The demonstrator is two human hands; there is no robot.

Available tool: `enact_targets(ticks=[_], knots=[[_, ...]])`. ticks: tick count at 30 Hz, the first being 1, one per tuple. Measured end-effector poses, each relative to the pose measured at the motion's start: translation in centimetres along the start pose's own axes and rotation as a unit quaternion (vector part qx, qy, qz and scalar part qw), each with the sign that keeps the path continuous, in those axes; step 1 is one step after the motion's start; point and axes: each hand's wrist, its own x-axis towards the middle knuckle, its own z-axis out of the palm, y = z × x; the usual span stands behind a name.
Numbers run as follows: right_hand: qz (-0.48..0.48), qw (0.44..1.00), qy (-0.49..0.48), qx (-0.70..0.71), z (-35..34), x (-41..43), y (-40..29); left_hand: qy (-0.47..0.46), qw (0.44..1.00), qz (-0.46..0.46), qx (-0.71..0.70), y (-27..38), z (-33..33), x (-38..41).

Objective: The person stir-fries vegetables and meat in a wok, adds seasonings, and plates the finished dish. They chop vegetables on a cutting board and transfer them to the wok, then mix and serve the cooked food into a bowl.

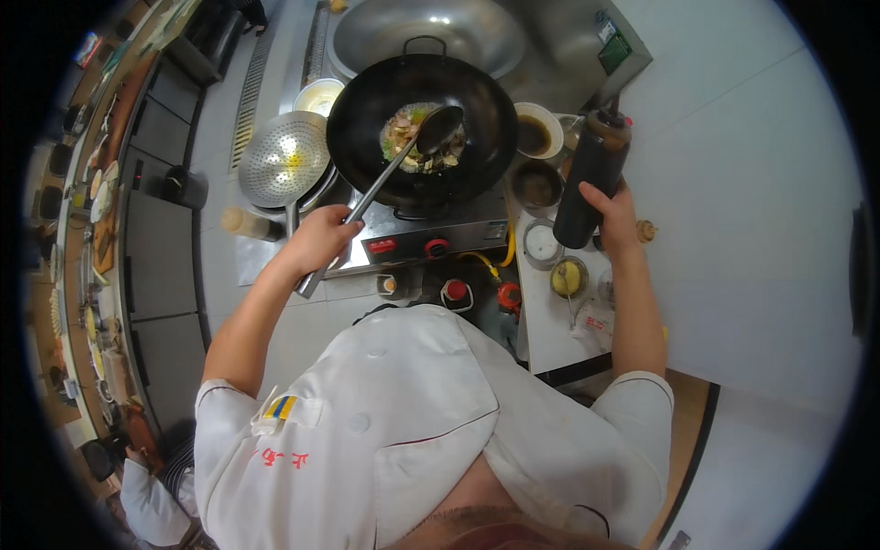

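Note:
My left hand (322,239) is closed around the metal handle of a wok ladle (377,187). The ladle's dark bowl rests at the food in a black wok (481,155). Chopped pieces of food (412,134), some green and some pale brown, lie in bubbling liquid at the wok's middle. To the right of the wok, my right hand (617,218) grips a squeeze bottle (592,182) of dark liquid, held tilted above the side counter. The wok sits on a steel gas stove (474,230) with a red knob.
A perforated strainer (282,165) and a sauce bottle (251,224) are at left. A large steel basin (495,34) stands behind the wok. At right are a bowl of dark liquid (552,134), a jar of white seasoning (542,242) and a jar of yellow seasoning (568,277). Another person (151,505) is at lower left.

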Motion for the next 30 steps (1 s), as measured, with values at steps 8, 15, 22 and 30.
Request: enact_targets(ticks=[8, 15, 22, 30], knots=[[-0.032, 0.994, 0.009, 0.104, -0.9, -4.5, 1.8, 0.082, 0.989, -0.057, 0.107, 2.0, -0.7, -1.6], [-0.03, 0.99, 0.012, 0.137, -3.1, -6.0, 3.1, 0.045, 0.993, -0.015, 0.107, 4.6, 1.4, 0.8], [-0.032, 0.982, 0.022, 0.185, -5.0, -7.0, 4.4, 0.097, 0.981, -0.068, 0.152, 5.0, 0.3, -0.2], [-0.042, 0.973, 0.058, 0.218, -6.2, -6.7, 5.8, 0.127, 0.968, 0.028, 0.214, 4.7, 2.8, 2.3]])
